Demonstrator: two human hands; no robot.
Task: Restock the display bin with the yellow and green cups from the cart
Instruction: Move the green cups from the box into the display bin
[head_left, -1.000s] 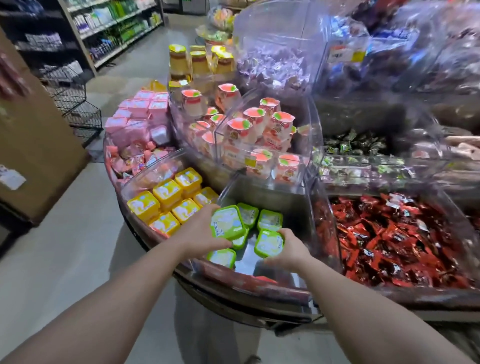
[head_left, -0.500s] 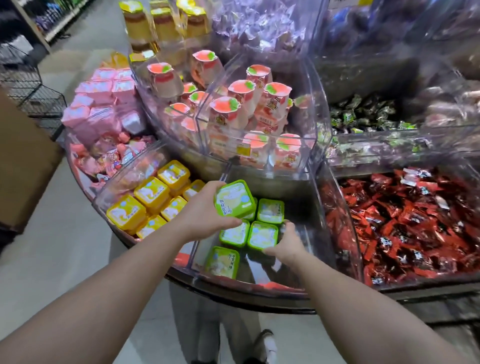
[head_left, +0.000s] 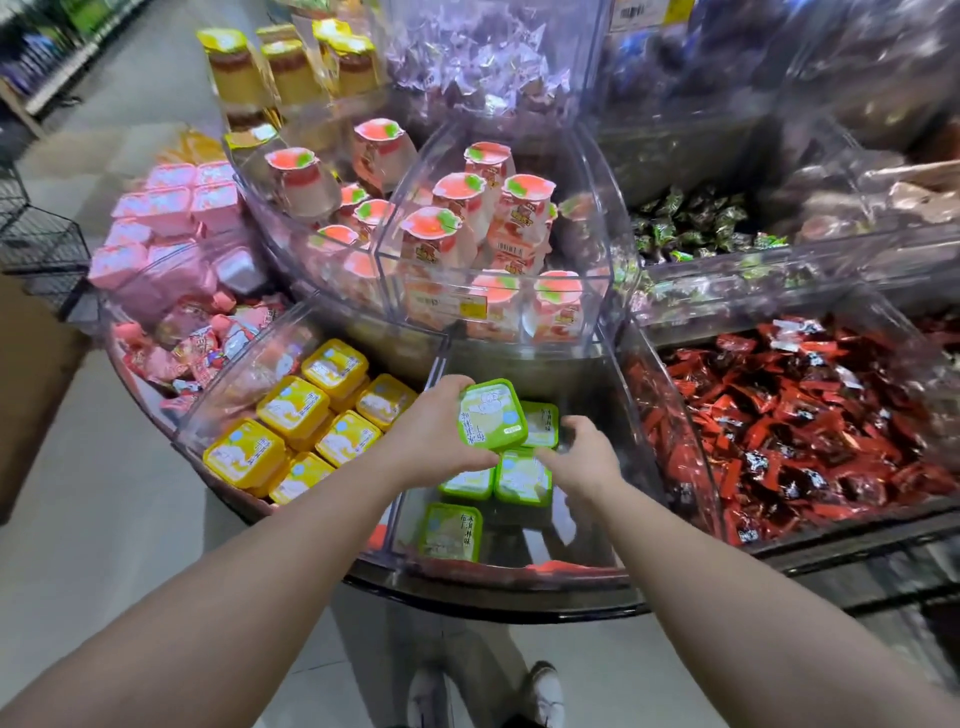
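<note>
Nearest the camera, two bare forearms reached forward over the dark rounded edge of the display stand (head_left: 493, 608). Just past it lay the clear plastic display bin (head_left: 618, 545), with a single green square foil-lidded cup (head_left: 451, 531) lying alone by its front wall. Beyond that, two more green cups (head_left: 522, 477) sat side by side on the bin floor. The left hand (head_left: 434, 436) pinched a green rounded-square cup with a printed foil lid (head_left: 492, 414) between thumb and fingers, held lifted and tilted above the others. The right hand (head_left: 582, 454) hovered just beside it, fingers loosely curled and gripping nothing, over another green cup (head_left: 543, 423) farther back. To the left, in the neighbouring clear compartment, yellow square foil-lidded cups (head_left: 293, 408) were stacked closely together. To the right, a bin of red wrapped candies (head_left: 810, 415) filled its compartment. Farther back, on a raised tier, stood tall pink-and-white pudding cups with peach-printed lids (head_left: 470, 228), with pink tubs (head_left: 171, 213) at the left and yellow-lidded jars (head_left: 291, 67) behind.
</note>
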